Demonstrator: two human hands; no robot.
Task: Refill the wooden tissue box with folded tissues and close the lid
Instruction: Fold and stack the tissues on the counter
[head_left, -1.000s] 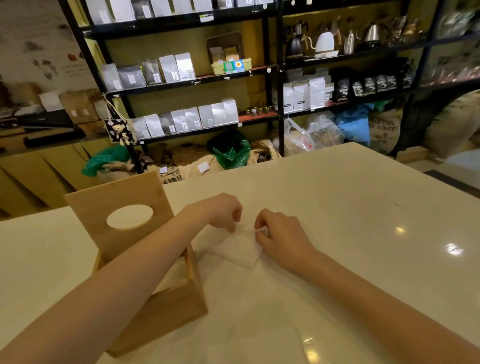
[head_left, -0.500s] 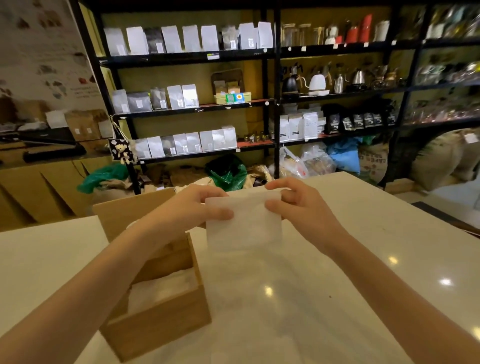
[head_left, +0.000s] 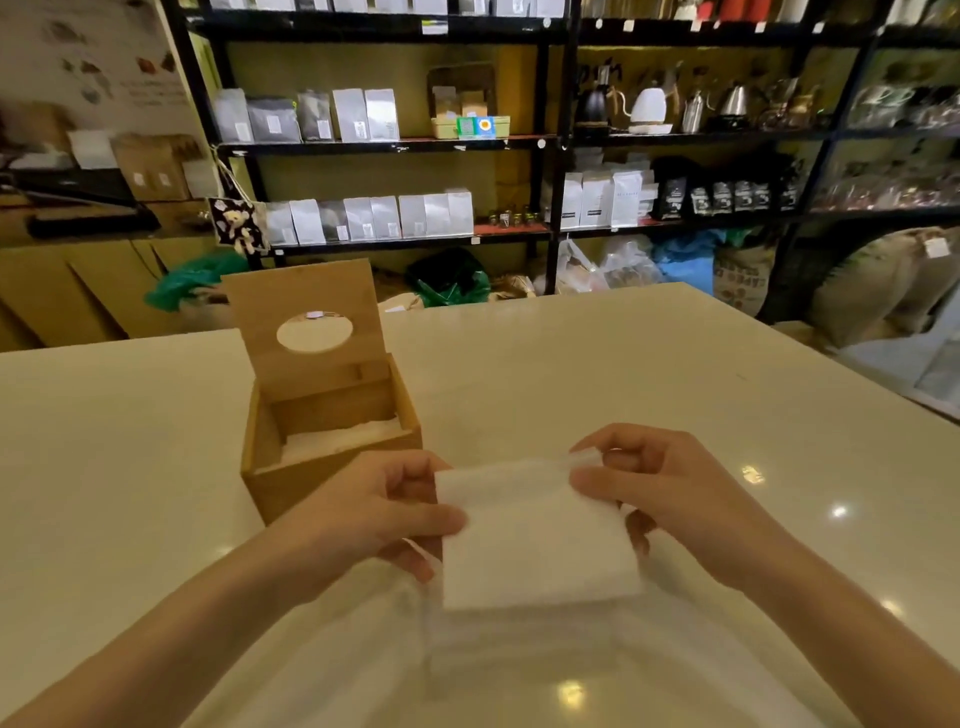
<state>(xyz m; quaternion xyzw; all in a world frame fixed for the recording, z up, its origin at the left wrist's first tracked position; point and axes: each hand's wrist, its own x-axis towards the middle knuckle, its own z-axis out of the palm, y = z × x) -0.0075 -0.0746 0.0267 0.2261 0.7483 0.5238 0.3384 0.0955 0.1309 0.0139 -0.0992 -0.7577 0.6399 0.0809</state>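
A folded white tissue (head_left: 535, 540) is held above the table between both hands. My left hand (head_left: 384, 512) pinches its left edge and my right hand (head_left: 660, 493) pinches its upper right corner. The wooden tissue box (head_left: 332, 467) stands just left of and behind my left hand, apart from it. Its lid (head_left: 304, 317), with an oval hole, stands upright at the back. White tissues (head_left: 340, 439) lie inside the box. More white tissue sheets (head_left: 519, 660) lie flat on the table below the held one.
The cream table (head_left: 649, 374) reaches to the far edge and to the right edge. Behind it stand black shelves (head_left: 384, 148) with bags and kettles, with sacks (head_left: 883, 280) on the floor to the right.
Both hands lifted the tissue off the table, then brought it down and toward me, to the right of the box. My left arm no longer covers the box.
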